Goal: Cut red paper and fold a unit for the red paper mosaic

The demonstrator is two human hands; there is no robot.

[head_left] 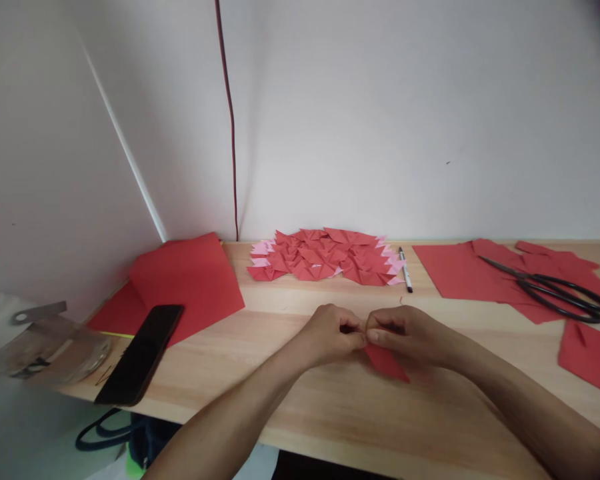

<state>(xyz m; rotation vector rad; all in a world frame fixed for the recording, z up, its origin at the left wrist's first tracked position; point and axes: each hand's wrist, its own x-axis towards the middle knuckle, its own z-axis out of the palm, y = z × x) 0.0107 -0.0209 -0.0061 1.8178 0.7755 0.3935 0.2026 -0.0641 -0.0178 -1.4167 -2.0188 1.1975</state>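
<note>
A folded piece of red paper (387, 363) is pinched between my two hands above the wooden desk. My left hand (333, 333) grips its upper end with thumb and fingers closed. Right beside it, fingertips nearly touching, my right hand (405, 333) is closed on the same paper. The paper's pointed lower end slants down to the right, below the right hand; its upper part is hidden by my fingers. Behind my hands, against the wall, lies a cluster of folded red paper pieces (325, 257) with pink pieces showing at both ends.
A marker pen (406, 270) lies right of the cluster. Black scissors (555, 290) rest on red paper sheets (445, 273) at the right. On the left are more red sheets (195, 280), a dark phone (140, 353) and a clear plastic jug (55, 353). The desk (280, 407) ends in front.
</note>
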